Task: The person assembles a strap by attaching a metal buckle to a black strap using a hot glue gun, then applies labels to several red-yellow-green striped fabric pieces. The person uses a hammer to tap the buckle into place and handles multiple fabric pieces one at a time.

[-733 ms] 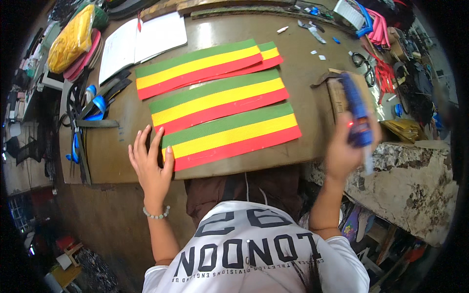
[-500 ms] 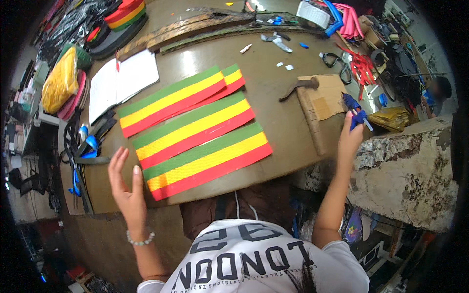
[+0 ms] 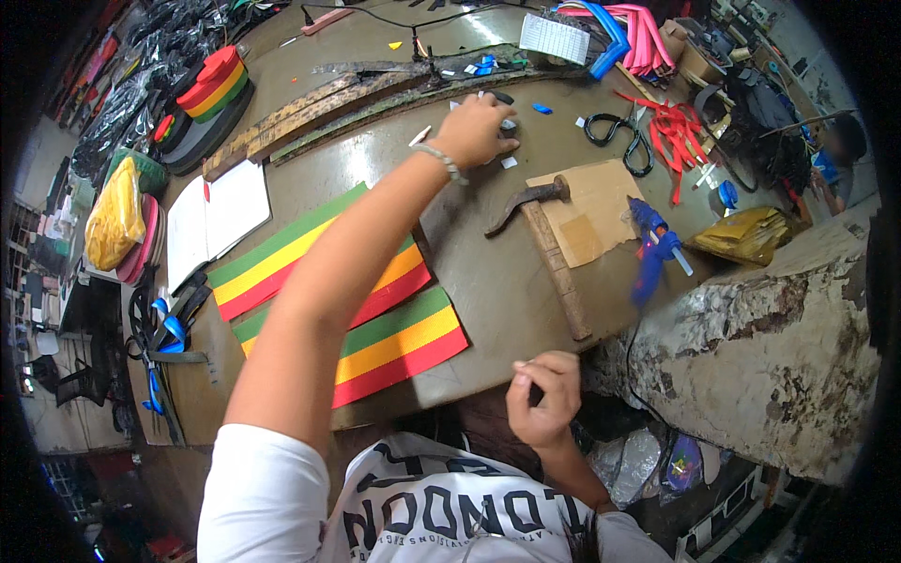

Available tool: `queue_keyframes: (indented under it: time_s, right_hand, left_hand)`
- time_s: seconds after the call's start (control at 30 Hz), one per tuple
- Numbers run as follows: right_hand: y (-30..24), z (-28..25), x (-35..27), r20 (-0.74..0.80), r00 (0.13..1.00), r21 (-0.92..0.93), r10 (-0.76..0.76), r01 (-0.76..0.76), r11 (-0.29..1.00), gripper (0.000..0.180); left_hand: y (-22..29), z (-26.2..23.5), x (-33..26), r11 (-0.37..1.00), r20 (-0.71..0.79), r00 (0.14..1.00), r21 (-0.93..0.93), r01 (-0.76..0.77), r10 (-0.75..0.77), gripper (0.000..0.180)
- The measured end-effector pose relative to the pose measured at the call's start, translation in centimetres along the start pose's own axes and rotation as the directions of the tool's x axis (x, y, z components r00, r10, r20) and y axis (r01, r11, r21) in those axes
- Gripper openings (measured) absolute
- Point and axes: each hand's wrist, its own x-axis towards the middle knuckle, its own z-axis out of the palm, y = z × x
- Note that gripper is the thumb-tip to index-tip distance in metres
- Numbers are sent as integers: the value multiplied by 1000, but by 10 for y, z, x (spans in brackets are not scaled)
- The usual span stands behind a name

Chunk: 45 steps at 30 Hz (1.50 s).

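My left hand reaches across the table, fingers curled down over a small silver-and-dark metal tool, mostly hidden under it. My left forearm crosses above the green, yellow and red striped strips, covering part of them. Close to my body at the table's front edge, my right hand is curled closed, with nothing visible in it. A blue glue gun lies at the table's right corner, out of my hands. Left of it, a hammer with a wooden handle rests partly on a piece of cardboard.
An open notebook lies at the left, near black straps with blue buckles. Wooden bars cross the back. Black-handled scissors, red strips and a yellow packet are at the right. A striped roll stands far left.
My right hand has let go of the glue gun and come back toward my body. My left hand has moved from beside the strips to the tool farther back on the table.
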Motion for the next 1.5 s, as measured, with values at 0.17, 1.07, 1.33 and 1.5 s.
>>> queue_keyframes:
  time_s: [0.17,1.07,1.33,1.5]
  right_hand:
    - [0,-1,6,54,999,43,0,-2,999,28]
    - [-109,51,52,780,601,334,174,-636,696,50]
    - [-96,61,38,832,518,408,201,-815,412,26]
    - [-92,65,35,820,554,498,145,-814,299,16]
  left_hand:
    - [-8,1,11,994,-6,997,-82,77,-77,24]
    - [165,-192,-332,444,261,749,-671,594,-609,21]
    - [168,-172,-337,31,276,605,-894,446,-747,12]
    - [161,-173,-344,259,133,624,-828,497,-770,13]
